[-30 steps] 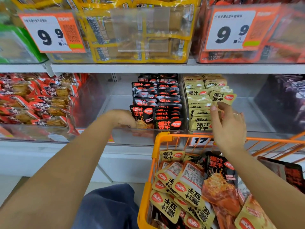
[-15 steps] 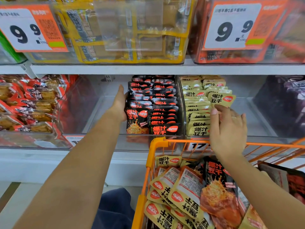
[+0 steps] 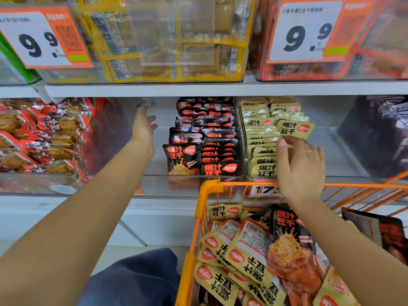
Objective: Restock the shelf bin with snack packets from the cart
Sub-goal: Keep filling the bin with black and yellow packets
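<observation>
Now the left hand (image 3: 144, 127) is off the black packets (image 3: 206, 138): a second ago it was low at the front-left packet, half a second ago flat along the left side of that row, and at present it reaches far into the bare left part of the shelf bin (image 3: 154, 184), fingers straight and spread, holding nothing. My read: the black row is squared up and that hand is either clearing or checking the free space beside it for more stock. The right hand (image 3: 300, 166) has barely moved; its fingers curl over the near end of the tan packets (image 3: 262, 151), thumb on the left, with one tan packet (image 3: 294, 129) sticking up just above the fingertips. Whether it truly pinches that packet or only presses the row I cannot tell. The right forearm crosses the orange cart (image 3: 204, 217), which sits near-right just in front of the bin with plenty of tan and black packets left inside, so restocking looks far from done.
</observation>
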### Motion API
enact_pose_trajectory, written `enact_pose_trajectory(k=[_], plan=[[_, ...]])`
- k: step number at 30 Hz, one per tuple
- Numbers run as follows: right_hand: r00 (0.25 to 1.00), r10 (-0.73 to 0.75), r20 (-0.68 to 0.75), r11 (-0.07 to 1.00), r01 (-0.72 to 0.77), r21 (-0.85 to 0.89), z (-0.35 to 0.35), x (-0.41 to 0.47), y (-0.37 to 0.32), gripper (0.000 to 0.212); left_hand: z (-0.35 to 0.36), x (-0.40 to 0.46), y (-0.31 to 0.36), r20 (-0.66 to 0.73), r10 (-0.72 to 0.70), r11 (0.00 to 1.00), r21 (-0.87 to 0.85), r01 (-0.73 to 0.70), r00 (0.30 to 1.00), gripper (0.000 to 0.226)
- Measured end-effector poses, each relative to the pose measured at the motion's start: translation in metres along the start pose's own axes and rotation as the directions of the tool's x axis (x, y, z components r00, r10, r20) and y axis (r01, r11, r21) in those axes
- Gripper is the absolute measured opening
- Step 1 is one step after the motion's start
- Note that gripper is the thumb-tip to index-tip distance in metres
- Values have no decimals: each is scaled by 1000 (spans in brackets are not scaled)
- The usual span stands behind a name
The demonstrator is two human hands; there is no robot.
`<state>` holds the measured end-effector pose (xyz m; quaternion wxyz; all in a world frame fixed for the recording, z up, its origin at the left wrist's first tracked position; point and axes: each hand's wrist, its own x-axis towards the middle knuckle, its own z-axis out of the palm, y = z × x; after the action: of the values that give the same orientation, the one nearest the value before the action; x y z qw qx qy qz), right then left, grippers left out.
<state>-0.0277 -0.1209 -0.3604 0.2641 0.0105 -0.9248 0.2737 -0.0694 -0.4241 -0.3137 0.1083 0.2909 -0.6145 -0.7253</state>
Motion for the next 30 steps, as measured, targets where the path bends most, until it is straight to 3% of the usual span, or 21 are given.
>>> enact_pose_trajectory(k=[3,6,9,11,13,15,17,19,23,27,30], plan=[[996,70,64,964,-84,252,-13,1,-1,62,10,-47,6,-21,288,948,149,-281,958,34],[985,113,128,873,-160,461,-38,1,0,42,26,-107,-9,254,503,764,316,-563,826,8],[970,-241,21,917,220,333,-69,-15,7,34,34,-160,-43,624,469,551,346,-759,625,14],[843,-535,54,834,516,196,-82,-29,17,33,35,-189,-72,752,377,405,392,-826,541,18],[721,-653,232,745,667,25,-89,-41,23,33,33,-203,-97,785,308,276,467,-840,537,21],[682,-443,582,753,635,-171,-91,-50,23,38,32,-202,-114,782,264,159,541,-826,564,23],[640,-155,753,721,594,-357,-89,-56,31,62,32,-197,-118,779,245,104,571,-815,577,24],[643,-29,765,699,560,-445,-90,-59,34,77,33,-197,-119,771,236,128,579,-805,592,25],[696,62,715,778,416,-472,-84,-63,34,78,33,-196,-119,765,212,107,600,-793,608,26],[655,146,741,805,357,-474,-81,-66,28,85,33,-196,-117,747,209,138,617,-775,632,26],[654,155,740,907,202,-368,-80,-63,32,62,33,-196,-117,741,190,147,627,-765,644,24]])
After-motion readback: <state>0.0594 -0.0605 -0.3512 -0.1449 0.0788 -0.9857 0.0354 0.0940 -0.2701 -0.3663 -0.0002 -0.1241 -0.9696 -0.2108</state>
